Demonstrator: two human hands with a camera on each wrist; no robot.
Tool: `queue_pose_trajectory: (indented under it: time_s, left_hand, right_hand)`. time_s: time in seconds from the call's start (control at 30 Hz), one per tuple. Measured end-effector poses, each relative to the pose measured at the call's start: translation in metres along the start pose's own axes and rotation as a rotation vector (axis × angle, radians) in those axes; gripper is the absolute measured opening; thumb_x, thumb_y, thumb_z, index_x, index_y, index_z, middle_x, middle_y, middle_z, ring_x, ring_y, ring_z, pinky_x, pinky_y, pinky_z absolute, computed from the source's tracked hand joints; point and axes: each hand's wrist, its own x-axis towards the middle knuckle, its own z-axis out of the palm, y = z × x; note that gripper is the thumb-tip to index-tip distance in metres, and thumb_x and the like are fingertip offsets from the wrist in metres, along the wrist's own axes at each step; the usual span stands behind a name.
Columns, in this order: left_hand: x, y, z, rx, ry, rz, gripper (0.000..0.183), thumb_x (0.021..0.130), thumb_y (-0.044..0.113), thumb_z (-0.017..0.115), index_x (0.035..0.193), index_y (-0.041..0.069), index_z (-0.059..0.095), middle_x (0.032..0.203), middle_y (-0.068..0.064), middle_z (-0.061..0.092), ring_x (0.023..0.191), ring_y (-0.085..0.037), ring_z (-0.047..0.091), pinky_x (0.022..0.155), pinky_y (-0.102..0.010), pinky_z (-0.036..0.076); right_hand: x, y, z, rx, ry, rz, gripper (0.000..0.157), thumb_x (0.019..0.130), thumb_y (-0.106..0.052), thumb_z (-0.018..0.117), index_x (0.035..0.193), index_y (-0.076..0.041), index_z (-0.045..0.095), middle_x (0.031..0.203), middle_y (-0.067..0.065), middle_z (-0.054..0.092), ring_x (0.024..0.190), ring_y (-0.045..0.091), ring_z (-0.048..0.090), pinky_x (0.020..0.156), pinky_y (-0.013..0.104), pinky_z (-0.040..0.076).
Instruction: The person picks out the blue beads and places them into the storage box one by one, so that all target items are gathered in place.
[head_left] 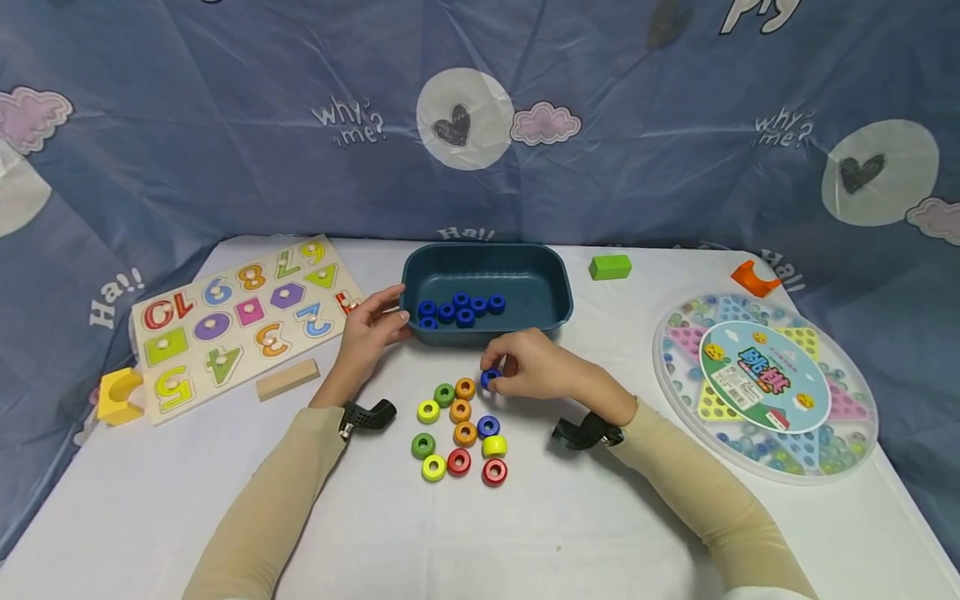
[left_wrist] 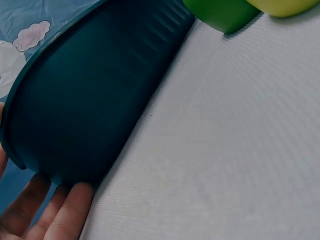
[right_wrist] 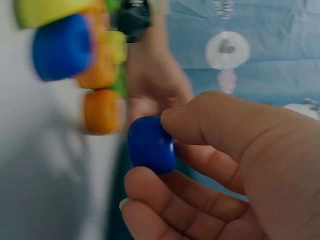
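A dark teal plastic bin (head_left: 461,337) stands at the back of the table, several blue ring beads (head_left: 462,300) lying in its left half. My left hand (head_left: 369,327) holds the bin's left end; in the left wrist view its fingertips (left_wrist: 80,192) touch the outer wall below the rim. Just in front of the bin, my right hand (head_left: 538,367) pinches a blue ring bead (right_wrist: 151,145) between thumb and fingers. Closer to me lie loose beads: orange (head_left: 465,432), green (head_left: 423,445), yellow (head_left: 433,467), red (head_left: 494,472) and one blue bead (head_left: 488,427).
A wooden number puzzle board (head_left: 247,312) lies at the left, near a plain wooden block (head_left: 287,380) and a yellow arch block (head_left: 120,397). At the right are a round marble game board (head_left: 765,387), a green block (head_left: 610,267) and an orange piece (head_left: 754,279).
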Motion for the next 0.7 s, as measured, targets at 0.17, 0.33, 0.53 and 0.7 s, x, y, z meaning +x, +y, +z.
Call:
queue_pose_trajectory:
  time_s: [0.17,0.33,0.53,0.7]
  left_hand:
    - [0.000,-0.001,0.000,0.005,0.001,0.005,0.047,0.095,0.006,0.058,0.141,0.002,0.048,0.138,-0.022,0.048,0.107,-0.016,0.061,0.082,-0.024,0.061]
    - [0.001,-0.002,0.000,-0.003,0.004,0.014,0.047,0.095,0.006,0.059,0.140,0.002,0.048,0.138,-0.023,0.048,0.103,-0.014,0.062,0.081,-0.024,0.061]
    - [0.001,-0.004,0.000,-0.002,0.006,-0.002,0.046,0.095,0.006,0.059,0.140,0.003,0.049,0.138,-0.021,0.048,0.105,-0.013,0.061,0.082,-0.025,0.061]
    - [0.000,-0.003,0.001,0.005,0.013,-0.003,0.046,0.095,0.007,0.059,0.140,0.005,0.049,0.138,-0.021,0.048,0.105,-0.012,0.061,0.082,-0.024,0.061]
  right_hand:
    - [0.004,-0.006,-0.027,0.014,0.112,-0.047,0.020,0.081,-0.017,0.074,0.100,-0.011,0.072,0.094,0.000,0.073,0.072,0.004,0.064,0.065,0.019,0.058]
    - [0.020,0.011,-0.050,0.013,0.228,0.033,0.022,0.083,-0.014,0.074,0.103,-0.004,0.071,0.095,0.008,0.073,0.072,0.015,0.068,0.065,0.028,0.059]
    - [0.039,0.040,-0.054,-0.100,0.152,0.267,0.023,0.084,-0.013,0.073,0.104,-0.003,0.071,0.101,0.012,0.072,0.088,0.024,0.069,0.079,0.037,0.060]
    - [0.051,0.049,-0.048,-0.150,0.043,0.358,0.019,0.083,-0.015,0.074,0.100,-0.006,0.071,0.100,0.010,0.072,0.095,0.024,0.066,0.085,0.039,0.057]
